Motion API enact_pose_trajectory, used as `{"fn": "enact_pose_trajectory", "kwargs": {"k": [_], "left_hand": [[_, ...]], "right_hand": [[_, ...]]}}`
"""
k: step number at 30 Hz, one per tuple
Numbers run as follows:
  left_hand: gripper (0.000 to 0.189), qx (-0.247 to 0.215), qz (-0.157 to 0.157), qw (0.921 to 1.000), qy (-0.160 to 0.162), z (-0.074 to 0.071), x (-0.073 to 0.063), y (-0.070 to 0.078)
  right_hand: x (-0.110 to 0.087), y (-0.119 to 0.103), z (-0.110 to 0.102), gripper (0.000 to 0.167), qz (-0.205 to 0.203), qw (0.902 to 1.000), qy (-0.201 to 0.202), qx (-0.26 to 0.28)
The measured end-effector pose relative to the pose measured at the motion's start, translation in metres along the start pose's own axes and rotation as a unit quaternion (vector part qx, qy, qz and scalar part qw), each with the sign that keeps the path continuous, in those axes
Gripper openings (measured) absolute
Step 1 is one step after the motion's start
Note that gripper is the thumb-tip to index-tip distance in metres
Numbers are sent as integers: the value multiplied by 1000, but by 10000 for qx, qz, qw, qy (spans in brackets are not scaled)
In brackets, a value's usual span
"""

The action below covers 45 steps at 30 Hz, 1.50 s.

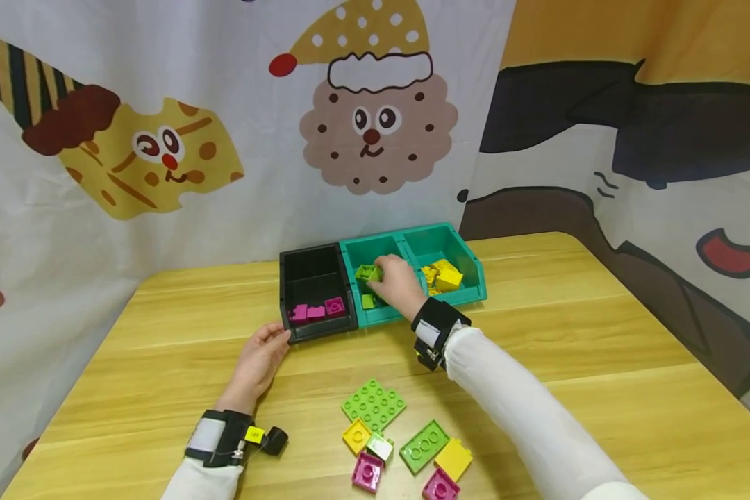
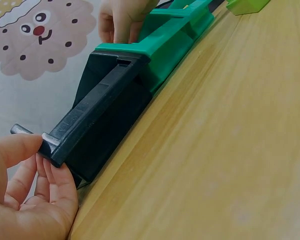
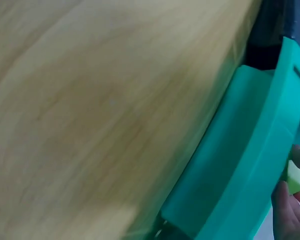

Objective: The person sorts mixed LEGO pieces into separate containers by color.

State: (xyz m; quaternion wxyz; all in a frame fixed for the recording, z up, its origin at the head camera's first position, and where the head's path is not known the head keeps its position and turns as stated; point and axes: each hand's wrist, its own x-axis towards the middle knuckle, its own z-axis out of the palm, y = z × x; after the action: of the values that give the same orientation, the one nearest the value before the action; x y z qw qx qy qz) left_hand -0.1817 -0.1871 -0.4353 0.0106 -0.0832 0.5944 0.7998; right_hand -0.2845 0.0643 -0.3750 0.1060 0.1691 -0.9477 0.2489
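Observation:
My left hand [image 1: 259, 362] pinches the front left corner of a black bin [image 2: 90, 107], thumb on top of the rim and fingers beneath. Magenta bricks [image 1: 315, 312] lie near the front of that bin. My right hand [image 1: 403, 286] reaches down into the middle teal bin [image 1: 378, 317] and pinches a light green brick [image 3: 294, 178] between thumb and fingers. Other green bricks [image 1: 367, 301] lie in the same bin, partly hidden by the hand. Yellow bricks [image 1: 448, 280] sit in the right teal bin [image 1: 473, 286].
On the wooden table nearer me lie a green studded plate [image 1: 373, 405], a longer green brick [image 1: 424, 446], yellow bricks [image 1: 453, 458], magenta bricks [image 1: 367, 472] and a small pale green brick [image 1: 380, 446]. A printed curtain [image 1: 250, 222] hangs right behind the bins.

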Motion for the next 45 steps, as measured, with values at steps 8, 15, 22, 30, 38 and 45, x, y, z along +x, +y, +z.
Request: {"fn": "enact_pose_trajectory", "kwargs": {"k": [8,15,22,30,38,45], "left_hand": [[26,-116,-78,9999,26,2,1,0],[20,-60,-141,9999,63,1,0,1],[18,-50,-149,9999,35,2,0,1],[19,-29,-172,9998,81,1,0,2],[16,-24,-216,9997,102,-1,0,2],[17,-63,-169,9998,59,1,1,2]], "right_hand": [[-1,-2,3,31,-183,9980,-468,-380],[-1,0,4,29,-447,9927,-1066,-352],[-2,2,-4,29,-503,9891,-1380,-75],[-12,-3,-49,23,-656,9874,-1036,1000],[-40,0,-86,21,-903,9745,-892,1851],[-74,-3,-88,19,-1531,9643,-1236,1772]]}}
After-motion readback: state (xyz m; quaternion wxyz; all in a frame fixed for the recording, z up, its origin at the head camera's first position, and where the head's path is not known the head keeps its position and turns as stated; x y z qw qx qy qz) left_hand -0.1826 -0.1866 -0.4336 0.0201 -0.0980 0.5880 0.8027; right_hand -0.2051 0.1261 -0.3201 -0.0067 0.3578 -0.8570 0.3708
